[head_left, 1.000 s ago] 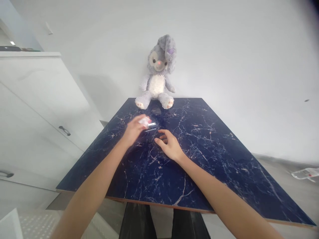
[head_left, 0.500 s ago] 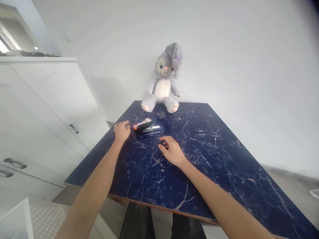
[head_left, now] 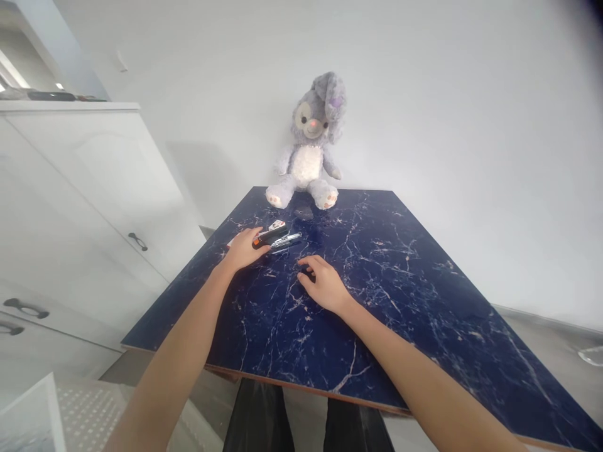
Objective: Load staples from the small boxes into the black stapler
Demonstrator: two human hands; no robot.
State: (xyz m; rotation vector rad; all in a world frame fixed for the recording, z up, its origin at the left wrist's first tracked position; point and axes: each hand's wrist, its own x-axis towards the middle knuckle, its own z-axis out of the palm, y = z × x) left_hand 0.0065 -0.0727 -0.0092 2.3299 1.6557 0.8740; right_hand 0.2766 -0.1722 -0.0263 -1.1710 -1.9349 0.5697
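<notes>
My left hand (head_left: 244,249) closes its thumb and fingers round the near end of a black stapler (head_left: 274,234), which has an orange patch by the fingertips. A slim box with a white printed end (head_left: 277,225) lies behind the stapler, partly covered by it and by the hand. Close to the stapler's right side are silvery pens (head_left: 288,240); their exact number is hard to make out. My right hand (head_left: 325,285) rests on the tabletop nearer to me, fingers loosely bent, thumb apart from them, with nothing between.
The dark blue marbled table (head_left: 377,326) reaches to the wall. A grey plush rabbit (head_left: 308,147) sits at its far edge, with a dark round item (head_left: 304,213) before its feet. White cabinets (head_left: 85,220) stand to the left.
My left hand has moved right, from beside the box onto the stapler, and has taken hold of it. My right hand has stayed nearly still. The view has shifted slightly.
</notes>
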